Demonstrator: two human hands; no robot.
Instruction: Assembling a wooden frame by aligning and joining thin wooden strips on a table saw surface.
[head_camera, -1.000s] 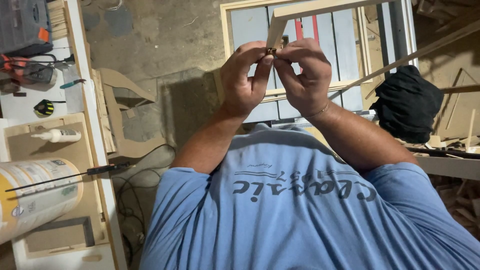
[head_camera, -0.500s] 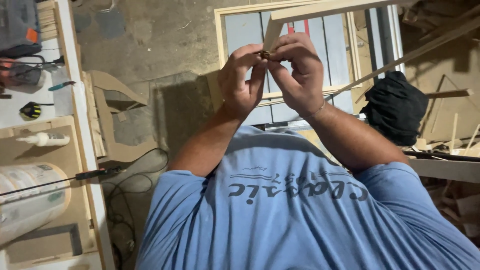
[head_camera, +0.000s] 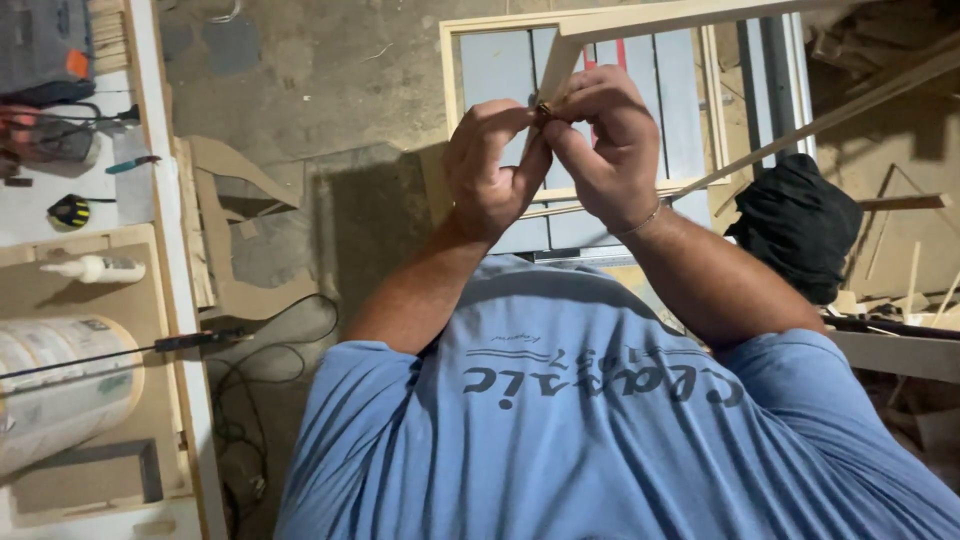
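Hands barely shifted since earlier — left hand (head_camera: 490, 165) and right hand (head_camera: 600, 140) pinch a small dark piece (head_camera: 543, 107) between fingertips, equally near, raised before the wooden frame (head_camera: 560, 60); its long axis — cannot tell

Woodworking shop, wooden frame (head_camera: 452, 90), timber strips (head_camera: 800, 125), glue bottle (head_camera: 95, 268), concrete floor (head_camera: 330, 80)

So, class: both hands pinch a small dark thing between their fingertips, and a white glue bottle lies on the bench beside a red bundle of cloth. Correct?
Not quite. The bundle of cloth is black, not red, and it sits on the opposite side from the glue bottle. The head view shows it. The left hand and right hand do pinch the small dark thing.
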